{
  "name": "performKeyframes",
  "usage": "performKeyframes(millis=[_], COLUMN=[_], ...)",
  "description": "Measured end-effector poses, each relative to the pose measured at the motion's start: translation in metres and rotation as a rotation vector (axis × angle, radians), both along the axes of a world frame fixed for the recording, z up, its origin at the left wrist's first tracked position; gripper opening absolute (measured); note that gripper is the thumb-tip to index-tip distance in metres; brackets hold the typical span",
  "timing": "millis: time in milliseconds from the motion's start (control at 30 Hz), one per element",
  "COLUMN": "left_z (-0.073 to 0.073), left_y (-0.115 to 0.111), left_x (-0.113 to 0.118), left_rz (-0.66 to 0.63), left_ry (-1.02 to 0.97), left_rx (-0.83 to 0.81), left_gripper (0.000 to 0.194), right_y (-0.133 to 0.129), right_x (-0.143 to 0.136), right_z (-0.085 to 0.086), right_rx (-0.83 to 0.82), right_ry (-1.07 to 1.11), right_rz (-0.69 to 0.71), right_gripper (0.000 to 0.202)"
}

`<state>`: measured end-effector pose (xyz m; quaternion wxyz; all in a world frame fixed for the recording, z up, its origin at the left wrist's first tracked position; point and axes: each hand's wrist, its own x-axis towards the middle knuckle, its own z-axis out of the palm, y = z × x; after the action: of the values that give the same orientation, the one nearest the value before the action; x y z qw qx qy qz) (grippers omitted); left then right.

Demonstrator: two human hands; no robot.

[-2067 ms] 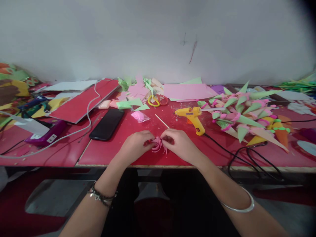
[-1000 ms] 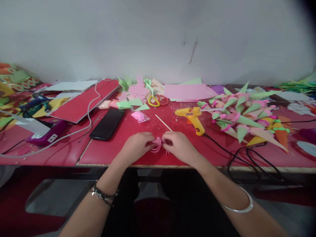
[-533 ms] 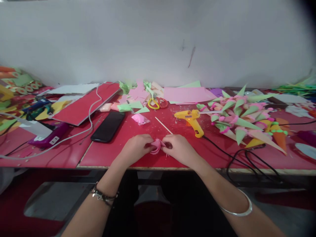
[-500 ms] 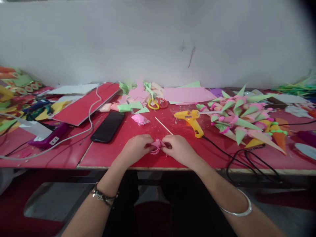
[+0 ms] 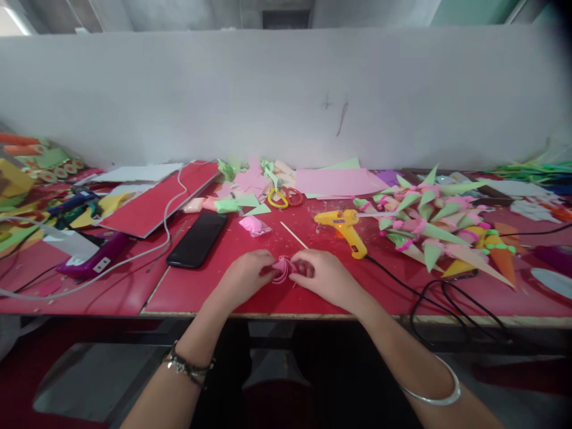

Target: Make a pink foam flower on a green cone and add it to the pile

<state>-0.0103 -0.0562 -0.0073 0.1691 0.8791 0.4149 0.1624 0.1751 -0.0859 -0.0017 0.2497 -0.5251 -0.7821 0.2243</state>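
Between my two hands, low over the red table, is a small pink looped piece. My left hand pinches its left side, and the fingers of my right hand close on its right side. A thin wooden stick lies just beyond my right hand. Further right rests a yellow glue gun with a black cord. A small bag of pink material lies behind my left hand, and a black phone is to its left.
Cone-shaped paper pieces are heaped at the right. Scissors and pink paper sheets lie at the back. A red board, a white cable and a purple power strip occupy the left. A pale wall stands behind.
The view has tilted up, so more shows above the wall. Both hands remain at the pink piece, with my right hand's fingers slightly shifted on it.
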Motion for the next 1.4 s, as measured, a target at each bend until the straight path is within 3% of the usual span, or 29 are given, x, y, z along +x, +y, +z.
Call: performKeyframes(millis=[100,233,600,833,1067,1400], left_z=[0.001,0.003,0.006,0.006,0.003,0.001], left_y=[0.001,0.003,0.000,0.000,0.000,-0.002], left_x=[-0.002,-0.003,0.000,0.000,0.002,0.005], left_rz=[0.005,0.014,0.004,0.022,0.025,0.020], left_ry=[-0.078,-0.149,-0.171,-0.209,-0.267,-0.298], left_rx=[0.022,0.027,-0.015,-0.005,0.057,0.045], left_gripper=[0.014,0.015,0.014,0.015,0.017,0.019], right_y=[-0.001,0.000,0.001,0.001,0.000,0.004], right_x=[0.005,0.007,-0.005,-0.007,-0.007,-0.013], right_z=[0.003,0.004,-0.001,-0.003,-0.005,-0.006], right_rx=[-0.079,-0.089,0.059,0.022,0.028,0.096], right_ry=[0.110,0.110,-0.039,0.071,0.168,0.089], right_rz=[0.032,0.077,-0.002,-0.067,-0.076,-0.061], right_gripper=[0.019,0.015,0.019,0.016,0.065,0.037])
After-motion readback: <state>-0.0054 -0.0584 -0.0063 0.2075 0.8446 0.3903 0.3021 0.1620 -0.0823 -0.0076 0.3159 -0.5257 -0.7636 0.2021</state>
